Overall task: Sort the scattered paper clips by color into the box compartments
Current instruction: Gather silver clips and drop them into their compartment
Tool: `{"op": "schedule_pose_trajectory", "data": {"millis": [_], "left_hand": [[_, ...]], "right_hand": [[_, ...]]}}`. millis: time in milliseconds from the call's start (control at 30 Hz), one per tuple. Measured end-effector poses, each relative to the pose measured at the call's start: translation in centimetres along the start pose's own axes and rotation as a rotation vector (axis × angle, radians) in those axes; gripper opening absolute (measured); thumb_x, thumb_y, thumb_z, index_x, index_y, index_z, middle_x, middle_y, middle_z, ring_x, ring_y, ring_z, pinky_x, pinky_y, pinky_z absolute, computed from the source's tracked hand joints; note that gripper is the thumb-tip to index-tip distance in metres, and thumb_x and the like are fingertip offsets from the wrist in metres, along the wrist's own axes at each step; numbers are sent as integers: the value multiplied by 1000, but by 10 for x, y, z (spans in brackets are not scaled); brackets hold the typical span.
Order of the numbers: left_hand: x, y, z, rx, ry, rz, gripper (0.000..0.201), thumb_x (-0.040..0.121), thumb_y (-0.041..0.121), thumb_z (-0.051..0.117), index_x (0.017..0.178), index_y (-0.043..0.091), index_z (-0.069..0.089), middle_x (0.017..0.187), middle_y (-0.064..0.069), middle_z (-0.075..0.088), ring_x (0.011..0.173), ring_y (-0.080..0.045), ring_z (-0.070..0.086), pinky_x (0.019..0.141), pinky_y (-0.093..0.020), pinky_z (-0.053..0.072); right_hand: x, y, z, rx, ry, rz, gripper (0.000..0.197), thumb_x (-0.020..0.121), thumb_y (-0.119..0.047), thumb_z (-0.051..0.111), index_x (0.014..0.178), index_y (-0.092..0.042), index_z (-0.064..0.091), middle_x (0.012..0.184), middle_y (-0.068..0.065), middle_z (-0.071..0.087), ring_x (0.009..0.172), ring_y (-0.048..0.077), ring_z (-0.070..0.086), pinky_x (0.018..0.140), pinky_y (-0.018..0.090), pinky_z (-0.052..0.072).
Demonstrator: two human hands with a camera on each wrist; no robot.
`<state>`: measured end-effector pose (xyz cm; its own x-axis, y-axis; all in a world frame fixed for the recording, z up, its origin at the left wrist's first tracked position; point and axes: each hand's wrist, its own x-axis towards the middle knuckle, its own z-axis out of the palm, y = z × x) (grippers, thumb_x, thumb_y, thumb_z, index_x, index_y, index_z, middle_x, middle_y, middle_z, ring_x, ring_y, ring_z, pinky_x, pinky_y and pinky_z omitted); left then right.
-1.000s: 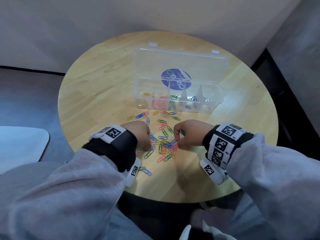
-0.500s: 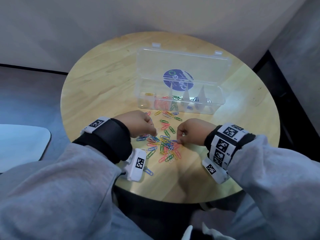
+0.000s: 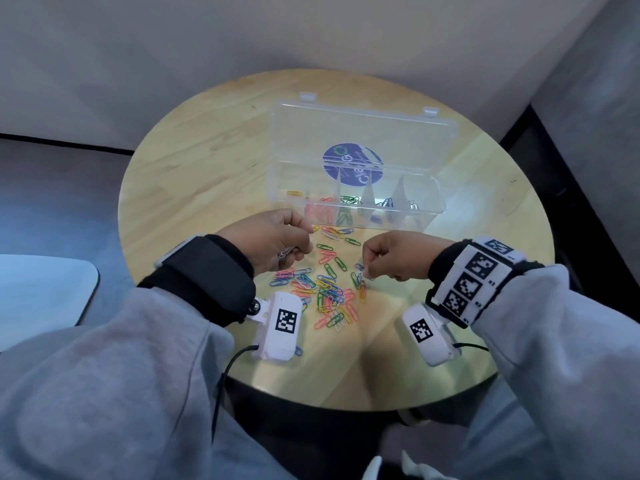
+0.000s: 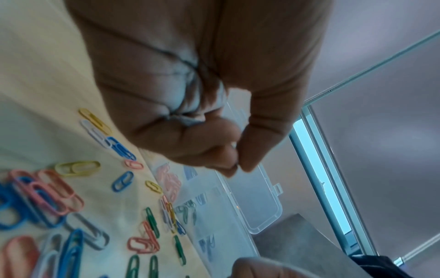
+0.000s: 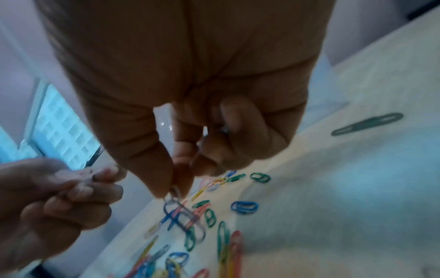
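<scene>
Head view: left hand (image 3: 273,237) pinches pale clips (image 3: 286,251), raised near box (image 3: 429,211); right hand (image 3: 391,259) pinches grey clip (image 5: 175,191) over pile (image 3: 329,296) on counter (image 3: 207,174). Risk: tangled neighbours lifting along, landing in the wrong compartment.

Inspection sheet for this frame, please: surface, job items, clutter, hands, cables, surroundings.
Surface: round wooden table.
Job's things: clear compartment box, lid open and tilted back; a few clips already in its compartments. Mixed-colour loose clips lie in front of it.
Clutter: nothing seen.
Hands: left hand pinches pale clips, more tucked in the palm; right hand pinches a silver clip just above the pile.
Cables: black wrist-camera cable on the left; a short one on the right.
Surroundings: plain walls, pale surface at left.
</scene>
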<state>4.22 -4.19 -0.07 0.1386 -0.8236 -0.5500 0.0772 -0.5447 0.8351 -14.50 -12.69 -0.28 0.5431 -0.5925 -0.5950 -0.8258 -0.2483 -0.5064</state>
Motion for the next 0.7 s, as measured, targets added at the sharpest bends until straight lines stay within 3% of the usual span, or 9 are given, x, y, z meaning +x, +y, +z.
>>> {"op": "schedule_pose_trajectory", "data": {"millis": [100,167,333,467,567,700], "left_hand": [[1,2,1,-32,2,-22,24,87,-7,44,78,13,52,65,-6,50,34,-4,43,33,-11,31],[2,1,2,-14,0,-32,23,88,-5,44,75,12,52,65,-5,48,34,-3,43,33,-11,31],[3,0,9,64,-10,-94,26,88,-1,36,71,11,52,63,-3,47,35,-5,41,33,-11,30],[4,-3,17,196,-41,-126,18,89,10,52,72,12,53,60,0,43,39,-6,38,33,-12,25],[5,-7,19,280,-122,-85,21,87,13,62,68,16,54,54,4,39,41,-5,31,36,-12,23],[0,-6,19,283,-184,-43,14,84,8,65,74,18,65,41,12,42,44,-4,33,38,-10,25]], "right_hand": [[1,5,3,424,-82,58,32,85,9,45,59,-10,41,53,3,51,39,10,37,39,18,27],[2,8,4,575,-90,84,35,85,14,38,59,-10,37,59,11,54,35,9,38,37,16,26],[4,9,5,712,-95,72,28,86,14,39,71,-8,48,52,5,59,34,6,41,33,13,29],[3,-3,1,786,-158,13,25,92,6,40,84,-6,60,52,0,55,36,4,41,34,11,29],[0,-13,-2,859,-186,-35,25,94,3,40,83,-7,60,52,-1,52,38,4,41,37,11,28],[-3,-22,-5,913,-196,-67,25,94,3,39,83,-8,57,52,-1,53,37,3,42,37,11,29]]}}
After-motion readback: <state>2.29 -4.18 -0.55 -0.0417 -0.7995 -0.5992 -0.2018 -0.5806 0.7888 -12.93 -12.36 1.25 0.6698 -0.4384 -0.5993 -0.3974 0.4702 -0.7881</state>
